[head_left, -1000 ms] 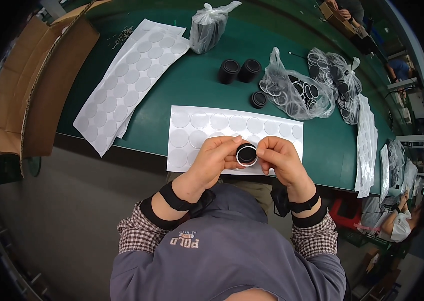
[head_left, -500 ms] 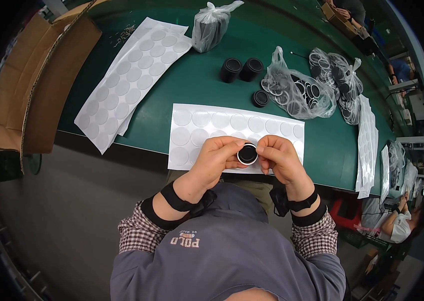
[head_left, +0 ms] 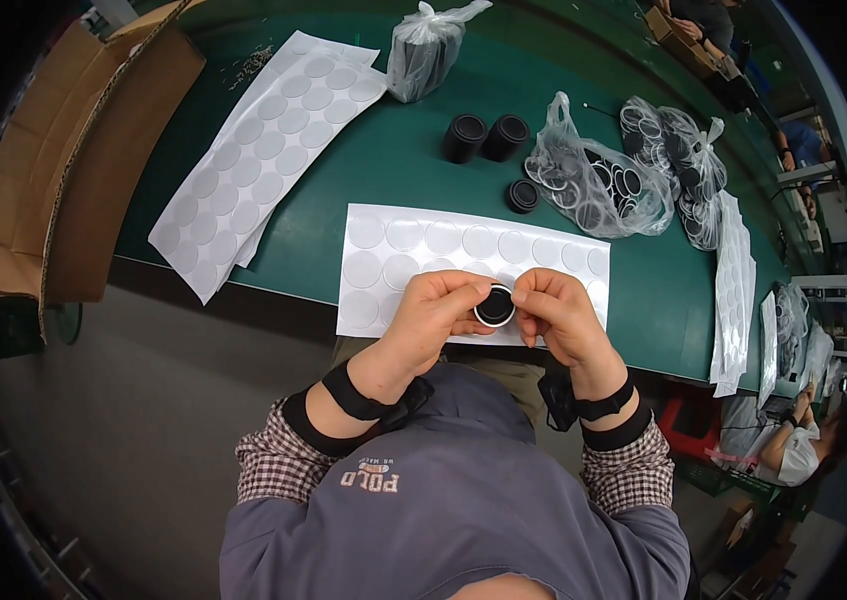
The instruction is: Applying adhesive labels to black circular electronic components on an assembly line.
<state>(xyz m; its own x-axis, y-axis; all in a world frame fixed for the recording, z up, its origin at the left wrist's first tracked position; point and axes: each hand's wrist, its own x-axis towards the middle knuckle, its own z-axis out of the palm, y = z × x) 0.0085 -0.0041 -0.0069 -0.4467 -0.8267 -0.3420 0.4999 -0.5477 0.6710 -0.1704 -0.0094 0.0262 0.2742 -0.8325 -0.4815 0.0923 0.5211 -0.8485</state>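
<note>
My left hand (head_left: 439,311) is closed on a round black disc (head_left: 494,307) with a white rim, its thumb along the upper edge. From the other side the thumb and fingers of my right hand (head_left: 553,309) pinch at the rim; just what lies between those fingertips is too small to tell. Under both hands lies a white sheet (head_left: 364,268) of round clear stickers, its front edge at the table's edge. Beyond the sheet, a short stack of black discs (head_left: 522,196) stands near two taller black stacks (head_left: 464,138).
More sticker sheets (head_left: 243,165) lie to the left, beside an open cardboard box (head_left: 103,200). Clear bags (head_left: 593,180) of black discs and white rings sit at the back right; another tied bag (head_left: 425,55) stands at the back. Other people work beyond the right side.
Both hands keep almost the same hold on the disc. The whole view has shifted very slightly; nothing is taken up or let go.
</note>
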